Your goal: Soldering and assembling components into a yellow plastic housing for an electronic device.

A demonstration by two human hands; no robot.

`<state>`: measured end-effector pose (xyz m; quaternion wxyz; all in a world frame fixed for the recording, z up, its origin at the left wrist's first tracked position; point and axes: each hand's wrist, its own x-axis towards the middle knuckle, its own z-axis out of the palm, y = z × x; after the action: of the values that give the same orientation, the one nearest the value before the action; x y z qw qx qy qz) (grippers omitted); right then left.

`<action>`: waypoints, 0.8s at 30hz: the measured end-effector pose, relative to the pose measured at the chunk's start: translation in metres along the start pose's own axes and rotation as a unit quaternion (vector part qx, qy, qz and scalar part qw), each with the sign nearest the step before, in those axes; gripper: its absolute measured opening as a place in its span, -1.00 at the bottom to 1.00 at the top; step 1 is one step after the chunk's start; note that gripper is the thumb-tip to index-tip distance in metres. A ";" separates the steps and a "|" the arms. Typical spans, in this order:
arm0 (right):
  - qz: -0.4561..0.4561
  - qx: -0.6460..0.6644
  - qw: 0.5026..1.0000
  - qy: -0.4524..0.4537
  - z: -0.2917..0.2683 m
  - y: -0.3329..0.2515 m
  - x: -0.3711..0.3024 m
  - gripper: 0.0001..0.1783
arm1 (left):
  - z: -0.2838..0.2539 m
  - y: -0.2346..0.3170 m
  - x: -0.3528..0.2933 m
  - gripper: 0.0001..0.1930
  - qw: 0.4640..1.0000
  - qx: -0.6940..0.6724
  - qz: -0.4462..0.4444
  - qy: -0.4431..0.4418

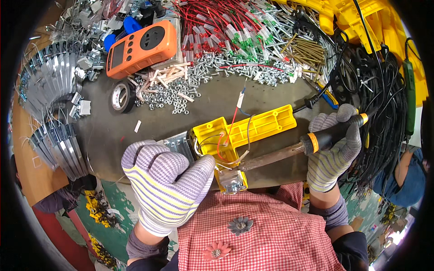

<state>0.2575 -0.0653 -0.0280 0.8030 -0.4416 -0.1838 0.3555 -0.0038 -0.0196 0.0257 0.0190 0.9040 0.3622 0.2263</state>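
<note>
My right hand (333, 149), in a striped knit glove, is wrapped round the black handle of a soldering iron (271, 156). The iron's brown metal shaft slants down to the left, its end among thin wires at a yellow plastic housing (266, 125). My left hand (169, 178), gloved too, is closed at the housing's left end, beside a shiny metal plate (180, 143); the thumb lies close to the iron's end. Red and dark wires (229, 135) rise from the open housing. A silvery metal piece (233, 181) sits in its lower part. What lies under my left fingers is hidden.
An orange meter (142, 47), a black tape roll (122, 96), nuts (167, 101) and screws (262, 72) lie across the bench's far side, with red-wired indicator lights (226, 34) behind. Metal strips (58, 72) fan out at left. Black cables (382, 99) and yellow housings (361, 22) crowd the right.
</note>
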 end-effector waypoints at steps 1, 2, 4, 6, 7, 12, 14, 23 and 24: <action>0.002 -0.004 1.000 -0.015 -0.001 0.000 0.000 -0.62 | 0.000 0.000 0.000 -0.74 1.000 0.015 0.014 -0.004; 0.004 -0.008 1.000 -0.029 -0.002 0.000 0.000 -0.61 | -0.004 0.000 0.001 -0.74 0.999 0.028 0.025 -0.023; 0.004 -0.007 1.000 -0.029 -0.002 0.001 0.000 -0.61 | -0.003 0.000 0.000 -0.73 0.999 0.035 0.034 -0.022; 0.003 -0.006 1.000 -0.029 -0.002 0.001 0.000 -0.60 | -0.004 0.000 -0.001 -0.70 0.997 0.054 0.044 -0.027; 0.006 -0.012 1.000 -0.028 -0.002 0.001 0.000 -0.60 | -0.004 0.001 0.000 -0.70 0.997 0.054 0.043 -0.026; 0.024 0.027 0.993 -0.111 -0.016 0.002 0.002 -0.63 | -0.003 0.007 0.001 -0.71 0.996 0.070 0.044 -0.026; 0.017 0.024 0.997 -0.071 -0.013 0.002 0.000 -0.63 | -0.001 0.006 0.002 -0.71 0.996 0.066 0.048 -0.026; -0.013 -0.004 0.999 -0.041 -0.005 0.002 0.000 -0.55 | 0.010 -0.036 0.010 -0.78 0.980 0.051 -0.186 0.046; -0.015 -0.003 0.999 -0.042 -0.001 0.004 -0.001 -0.55 | 0.011 -0.042 0.012 -0.64 0.987 0.046 -0.143 0.059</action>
<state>0.2561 -0.0649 -0.0322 0.7985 -0.4259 -0.2254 0.3610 -0.0186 0.0205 0.0126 -0.0121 0.8280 0.4981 0.2573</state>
